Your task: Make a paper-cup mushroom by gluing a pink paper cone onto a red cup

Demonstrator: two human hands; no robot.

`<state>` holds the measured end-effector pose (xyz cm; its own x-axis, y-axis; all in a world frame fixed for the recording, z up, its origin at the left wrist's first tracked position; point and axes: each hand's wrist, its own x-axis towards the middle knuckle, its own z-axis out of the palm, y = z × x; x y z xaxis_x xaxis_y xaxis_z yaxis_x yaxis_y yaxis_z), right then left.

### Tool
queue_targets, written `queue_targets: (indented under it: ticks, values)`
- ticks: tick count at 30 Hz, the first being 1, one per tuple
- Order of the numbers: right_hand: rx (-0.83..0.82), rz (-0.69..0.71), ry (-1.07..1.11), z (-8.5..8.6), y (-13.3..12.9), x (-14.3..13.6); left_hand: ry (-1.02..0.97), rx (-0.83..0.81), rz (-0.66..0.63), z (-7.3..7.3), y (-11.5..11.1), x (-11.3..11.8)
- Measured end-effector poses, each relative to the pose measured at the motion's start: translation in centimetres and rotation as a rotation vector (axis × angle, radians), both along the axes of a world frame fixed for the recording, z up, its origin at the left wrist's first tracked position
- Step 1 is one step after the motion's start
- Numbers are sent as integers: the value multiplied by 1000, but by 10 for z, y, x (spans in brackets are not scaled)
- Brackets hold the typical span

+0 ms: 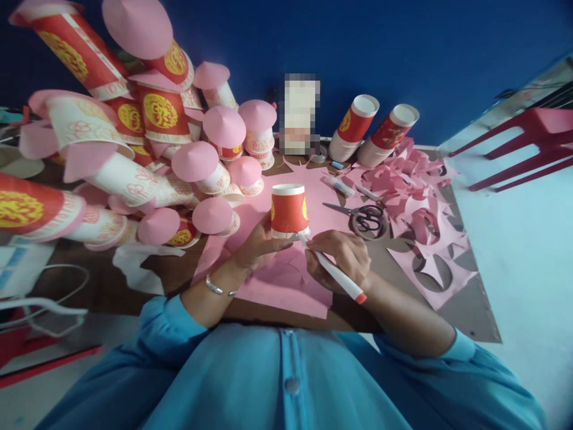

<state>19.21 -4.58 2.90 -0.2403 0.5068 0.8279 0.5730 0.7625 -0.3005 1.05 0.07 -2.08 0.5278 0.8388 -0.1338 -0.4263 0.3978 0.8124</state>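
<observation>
A red paper cup (289,209) with yellow emblems and white bands stands upright over the pink paper (308,292). My left hand (260,243) is closed on its left side and lower edge. In my right hand (342,258) is a white marker pen (336,276) with an orange end, its tip at the cup's lower white band. Faint marks show on that band. To the right lie black-handled scissors (358,214) on a tape roll (364,230).
At left, paper cups with pink paper cones (224,125) are piled high. Two cup stacks (353,128) stand at the back. Pink paper scraps (412,191) cover the right side, and a red stool (528,140) is beyond the table (465,292).
</observation>
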Motion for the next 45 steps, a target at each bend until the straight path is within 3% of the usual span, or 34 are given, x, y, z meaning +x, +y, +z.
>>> queue_targets:
  ticks: [15, 26, 45]
  values:
    - [10, -26, -14, 0, 0, -1, -35, 26, -15, 2, 1, -1]
    - [-45, 8, -18, 3, -3, 0, -43, 67, -25, -8, 3, -3]
    - [2, 37, 3, 4, 0, -1, -47, 63, -52, -2, 2, -2]
